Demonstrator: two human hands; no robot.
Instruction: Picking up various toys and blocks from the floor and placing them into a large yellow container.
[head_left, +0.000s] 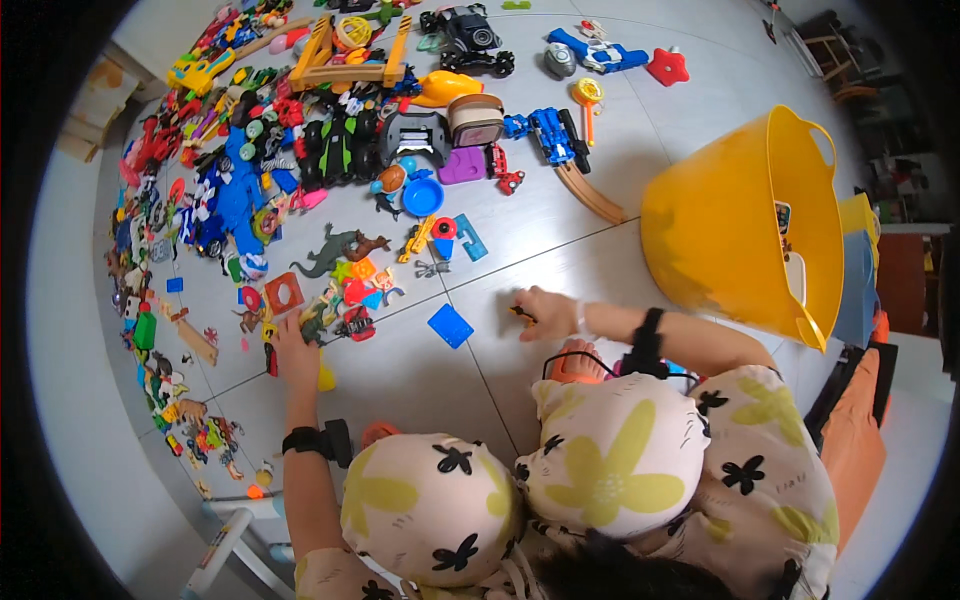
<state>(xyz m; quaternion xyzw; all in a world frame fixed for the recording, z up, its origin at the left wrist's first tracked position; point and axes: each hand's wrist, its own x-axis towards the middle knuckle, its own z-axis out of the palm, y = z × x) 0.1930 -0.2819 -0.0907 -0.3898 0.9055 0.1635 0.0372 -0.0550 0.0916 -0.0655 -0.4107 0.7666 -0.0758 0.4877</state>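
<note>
Crouches on a tiled floor [410, 395] with patterned knees [610, 470] at six o'clock. Tucks an orange sandal [576, 374] toward one o'clock, beside a loop of black cord [566, 354]; could snag there with any sudden shift. Pinches a small dark-and-yellow piece [520, 315] at twelve o'clock, in the fingertip grip of the right hand [547, 312]; risks dropping it through so slight a hold. Has a blue block [450, 326] lying flat at eleven, near that hand; might merely push it along the smooth tiles, for want of an edge to get under.

Rests the left hand [293, 345] at ten o'clock, near a red-and-black toy car [271, 360] and a yellow piece [327, 372]; cannot tell from this angle whether gripping anything. Could scatter neighbouring toys there, so tight is the crowding.

Faces a tall yellow basket [690, 215] between one and two o'clock; might jolt it with the right arm, for lack of room. Shows a curved wooden track [592, 195] just beside it, near twelve, liable to be kicked. Farther off, between ten and eleven, confronts a dense toy pile [240, 190], apt to slide if tugged from underneath.
</note>
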